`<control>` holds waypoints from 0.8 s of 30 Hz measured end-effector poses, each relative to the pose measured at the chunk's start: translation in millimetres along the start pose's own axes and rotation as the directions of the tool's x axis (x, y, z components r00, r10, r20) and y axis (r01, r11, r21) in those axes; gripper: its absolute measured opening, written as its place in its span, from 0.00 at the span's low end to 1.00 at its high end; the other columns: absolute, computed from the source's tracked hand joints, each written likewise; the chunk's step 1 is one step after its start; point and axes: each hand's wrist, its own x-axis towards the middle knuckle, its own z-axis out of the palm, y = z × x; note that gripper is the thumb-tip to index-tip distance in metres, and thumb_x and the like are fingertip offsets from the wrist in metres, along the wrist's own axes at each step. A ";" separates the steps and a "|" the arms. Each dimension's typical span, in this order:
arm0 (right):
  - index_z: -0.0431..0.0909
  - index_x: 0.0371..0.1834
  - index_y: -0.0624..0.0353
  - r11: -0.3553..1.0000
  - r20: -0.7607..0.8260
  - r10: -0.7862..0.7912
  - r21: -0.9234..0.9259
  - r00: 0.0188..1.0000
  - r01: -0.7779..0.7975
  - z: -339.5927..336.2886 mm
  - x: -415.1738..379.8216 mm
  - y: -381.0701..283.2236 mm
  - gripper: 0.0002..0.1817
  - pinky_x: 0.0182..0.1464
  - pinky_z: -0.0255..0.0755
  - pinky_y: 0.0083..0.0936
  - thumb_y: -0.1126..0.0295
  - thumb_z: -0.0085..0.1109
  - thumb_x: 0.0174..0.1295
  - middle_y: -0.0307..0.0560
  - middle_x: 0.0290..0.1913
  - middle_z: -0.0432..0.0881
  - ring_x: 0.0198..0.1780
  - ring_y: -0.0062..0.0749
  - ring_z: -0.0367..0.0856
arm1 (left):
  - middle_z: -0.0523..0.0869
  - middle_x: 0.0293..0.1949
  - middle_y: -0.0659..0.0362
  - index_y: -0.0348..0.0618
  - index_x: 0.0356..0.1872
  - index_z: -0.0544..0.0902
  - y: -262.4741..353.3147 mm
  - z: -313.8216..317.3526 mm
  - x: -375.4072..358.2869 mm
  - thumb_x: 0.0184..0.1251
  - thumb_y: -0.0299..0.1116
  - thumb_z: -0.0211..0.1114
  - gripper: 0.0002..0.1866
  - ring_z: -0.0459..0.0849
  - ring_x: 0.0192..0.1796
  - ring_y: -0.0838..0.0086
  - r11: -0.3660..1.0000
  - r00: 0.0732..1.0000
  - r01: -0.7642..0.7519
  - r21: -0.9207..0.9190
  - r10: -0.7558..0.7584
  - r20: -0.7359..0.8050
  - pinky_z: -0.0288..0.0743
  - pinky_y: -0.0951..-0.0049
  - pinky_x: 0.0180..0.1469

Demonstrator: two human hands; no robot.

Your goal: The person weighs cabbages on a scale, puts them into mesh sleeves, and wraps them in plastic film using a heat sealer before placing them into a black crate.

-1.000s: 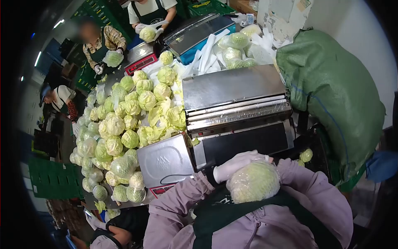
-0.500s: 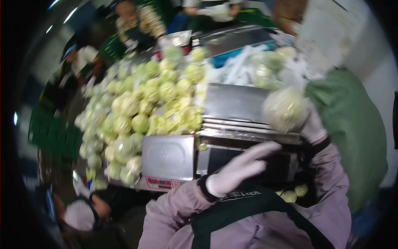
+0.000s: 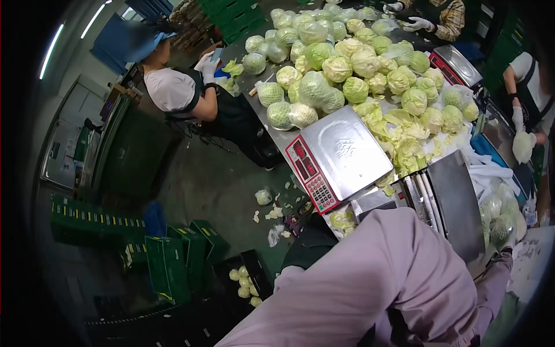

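At the right edge my right hand [image 3: 511, 239], in a white glove, reaches to a small heap of film-wrapped cabbages. It is closed on a wrapped cabbage [image 3: 502, 226] there, its fingers mostly hidden. My left arm's lavender sleeve [image 3: 370, 254] fills the lower middle, bent at the elbow, and the left hand is out of sight. Just beyond that elbow stands a metal wrapping machine [image 3: 457, 202] with rollers. A weighing scale [image 3: 347, 153] with a red keypad and bare steel pan is left of it.
Bare and wrapped cabbages [image 3: 338, 68] pile across the table, loose leaves [image 3: 407, 144] beside them. A person in a blue cap [image 3: 176, 87] holds a phone at the left; others work at the far right. Green crates [image 3: 167, 269] and fallen leaves [image 3: 274, 213] lie on the floor.
My view has swung to the left. My right hand has carried the wrapped cabbage from above the machine to the wrapped heap. My left hand, open over the machine before, has gone out of sight.
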 end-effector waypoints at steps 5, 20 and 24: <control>0.65 0.65 0.66 0.625 -0.086 -0.662 -0.612 0.745 0.484 -25.4 0.3 4.3 0.42 0.58 0.64 0.37 0.46 0.63 0.55 0.51 0.62 0.70 0.60 0.41 0.69 | 0.84 0.36 0.55 0.37 0.39 0.81 9.8 11.6 -9.8 0.64 0.34 0.58 0.11 0.83 0.34 0.73 1.000 1.000 -0.019 0.006 0.019 -0.001 0.75 0.75 0.38; 0.64 0.69 0.58 0.534 0.531 -0.668 -0.148 0.522 0.833 79.6 -344.3 -28.6 0.28 0.64 0.61 0.28 0.63 0.53 0.66 0.44 0.68 0.64 0.67 0.33 0.62 | 0.84 0.28 0.58 0.37 0.34 0.82 62.1 45.4 -70.4 0.62 0.35 0.59 0.10 0.82 0.30 0.76 0.999 0.995 -0.047 -0.013 0.048 0.083 0.75 0.76 0.34; 0.67 0.67 0.60 0.489 0.593 -0.613 -0.236 0.523 0.840 157.2 -480.3 -33.6 0.26 0.65 0.60 0.26 0.65 0.52 0.66 0.44 0.68 0.64 0.66 0.33 0.64 | 0.84 0.26 0.59 0.37 0.33 0.82 97.9 18.9 -117.6 0.62 0.35 0.60 0.10 0.82 0.28 0.76 1.000 0.999 -0.027 -0.006 0.027 0.030 0.75 0.76 0.33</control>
